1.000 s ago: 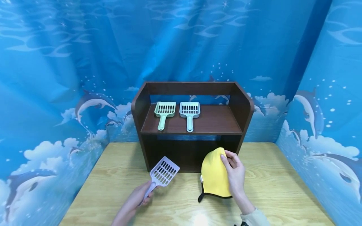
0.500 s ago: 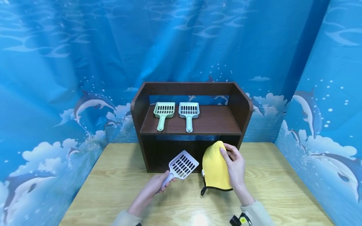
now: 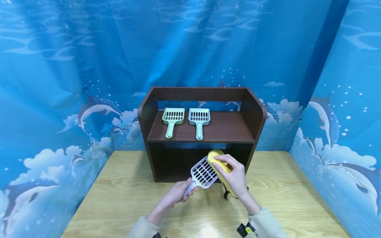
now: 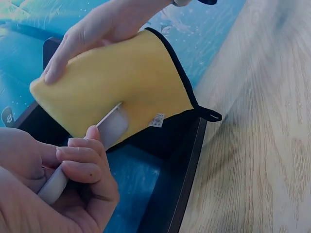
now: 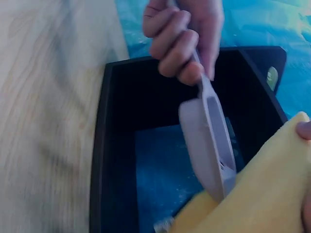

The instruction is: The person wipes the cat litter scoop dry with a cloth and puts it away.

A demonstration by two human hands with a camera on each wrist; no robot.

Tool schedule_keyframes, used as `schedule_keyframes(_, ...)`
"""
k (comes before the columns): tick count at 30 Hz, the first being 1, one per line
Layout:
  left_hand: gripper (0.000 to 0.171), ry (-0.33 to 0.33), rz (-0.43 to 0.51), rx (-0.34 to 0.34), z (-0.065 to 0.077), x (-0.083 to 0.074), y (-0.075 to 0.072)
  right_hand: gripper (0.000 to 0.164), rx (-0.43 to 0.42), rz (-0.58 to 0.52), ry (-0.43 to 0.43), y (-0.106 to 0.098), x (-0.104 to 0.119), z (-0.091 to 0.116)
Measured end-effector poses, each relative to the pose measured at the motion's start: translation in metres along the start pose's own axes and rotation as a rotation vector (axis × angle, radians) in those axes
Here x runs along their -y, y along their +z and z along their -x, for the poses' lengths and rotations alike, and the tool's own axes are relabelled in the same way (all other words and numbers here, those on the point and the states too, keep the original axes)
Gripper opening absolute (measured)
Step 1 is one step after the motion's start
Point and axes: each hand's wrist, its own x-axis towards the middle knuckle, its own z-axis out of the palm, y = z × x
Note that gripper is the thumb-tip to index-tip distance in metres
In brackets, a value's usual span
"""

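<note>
My left hand (image 3: 180,190) grips the handle of a pale lilac litter scoop (image 3: 203,173), its slotted head tilted up to the right. My right hand (image 3: 236,177) pinches a folded yellow cloth (image 3: 215,154) with black edging and a small loop. In the head view the cloth overlaps the scoop's right side. Seen from the right wrist, the tip of the scoop (image 5: 204,141) meets the cloth (image 5: 262,194). Part of the scoop's head is hidden behind the cloth (image 4: 116,73) in the left wrist view, where a white tag (image 4: 157,120) shows on the cloth.
Behind both hands stands a dark brown two-tier shelf (image 3: 229,127). On its upper board lie a green litter scoop (image 3: 170,127) and a pale blue-green one (image 3: 199,129). The light wooden table (image 3: 119,188) lies below, with a blue dolphin-print curtain (image 3: 190,49) around it.
The left hand has carried the lilac scoop rightward to the cloth. The right hand has shifted slightly left and turned the cloth, now bunched over the scoop's edge.
</note>
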Motion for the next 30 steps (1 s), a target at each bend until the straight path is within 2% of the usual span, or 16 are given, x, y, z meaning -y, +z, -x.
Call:
schedule_keyframes(11, 0.047, 0.022, -0.016, -0.006, 0.001, -0.007, 0.014, 0.027, 0.124, 0.548, -0.336, 0.020, -0.015, 0.015)
schedule_keyframes(14, 0.047, 0.034, -0.032, -0.012, 0.003, -0.009, 0.017, 0.027, 0.125, 0.596, -0.392, 0.024, -0.017, 0.018)
schedule_keyframes(18, 0.047, 0.030, -0.039, -0.009, 0.003, -0.011, 0.019, 0.026, 0.122, 0.570, -0.435, 0.026, -0.018, 0.020)
schedule_keyframes(21, 0.046, 0.025, -0.040, -0.003, 0.002, -0.011, 0.019, 0.025, 0.115, 0.597, -0.469, 0.028, -0.019, 0.022)
schedule_keyframes(26, 0.046, 0.024, -0.034, 0.001, 0.002, -0.008, 0.021, 0.025, 0.060, 0.751, -0.515, 0.029, -0.023, 0.022)
schedule_keyframes(30, 0.046, 0.025, -0.020, -0.004, 0.003, -0.008, 0.020, 0.026, -0.001, 0.870, -0.504, 0.028, -0.027, 0.018)
